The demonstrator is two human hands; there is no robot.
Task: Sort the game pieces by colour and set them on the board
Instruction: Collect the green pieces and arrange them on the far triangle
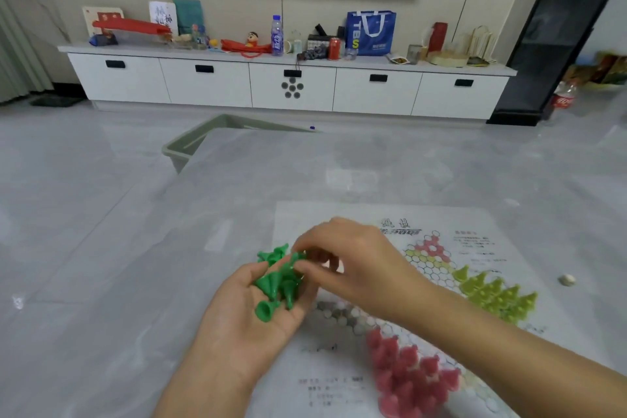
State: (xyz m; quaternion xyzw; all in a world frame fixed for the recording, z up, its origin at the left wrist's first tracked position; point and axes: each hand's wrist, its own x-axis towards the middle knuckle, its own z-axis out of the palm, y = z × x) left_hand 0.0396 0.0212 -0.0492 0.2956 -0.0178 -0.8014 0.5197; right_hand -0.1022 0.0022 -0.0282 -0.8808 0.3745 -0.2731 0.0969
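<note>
A paper game board [339,220] lies on the grey table. Several yellow-green pieces [498,295] stand grouped on its right point. Several red pieces [410,377] stand grouped on its near point. My left hand [244,319] is palm up at the board's left edge and cradles a heap of green cone pieces [278,282]. My right hand [342,261] reaches over from the right, its thumb and fingers pinching one green piece at the top of the heap.
A small pale object [567,279] lies on the table right of the board. A grey-green bin [203,142] stands beyond the table's far left corner. A white cabinet [291,88] with clutter runs along the far wall.
</note>
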